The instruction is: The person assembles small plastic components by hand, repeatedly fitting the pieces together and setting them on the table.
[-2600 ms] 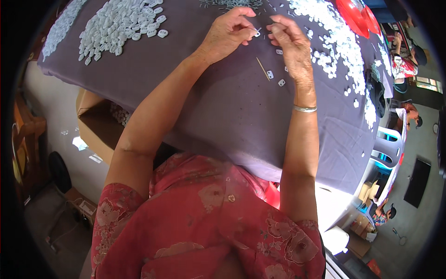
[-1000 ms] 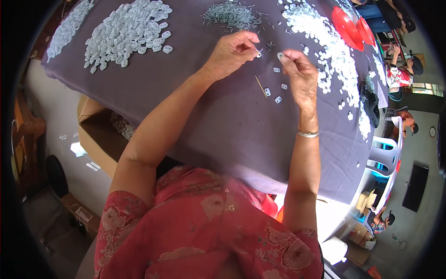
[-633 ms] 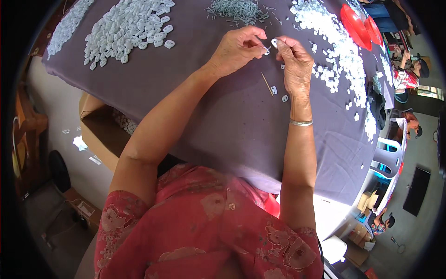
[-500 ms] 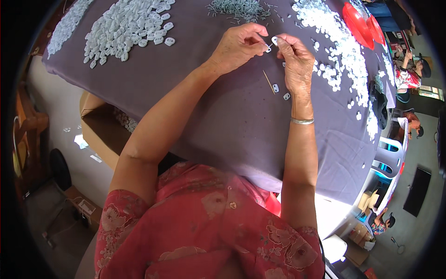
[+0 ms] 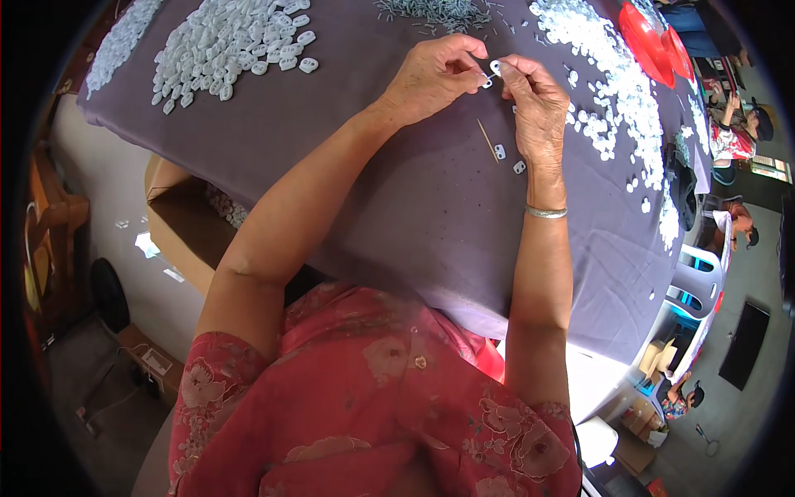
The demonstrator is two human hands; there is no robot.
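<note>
Over the far part of the table my two hands meet, almost touching. My right hand (image 5: 540,108) pinches a small white oval plastic piece with holes (image 5: 496,68) between thumb and fingers. In the fingertips of my left hand (image 5: 432,80) is a tiny white part (image 5: 487,82), closed on and mostly covered; its exact kind is too small to make out. On the cloth below lie a thin wooden stick (image 5: 488,139), a loose white two-holed piece (image 5: 499,151) beside it, and another such piece (image 5: 520,167) near my right wrist.
A big heap of white oval pieces (image 5: 219,54) lies far left, with small grey pins (image 5: 435,12) at the far middle. More white parts (image 5: 604,83) spread along the right, near red bowls (image 5: 646,45). A cardboard box (image 5: 178,224) stands below the table's left edge. Other people sit far right.
The whole view has shifted slightly, so the table things appear a little farther right and higher. Both hands keep their pinches, fingertips still close together.
</note>
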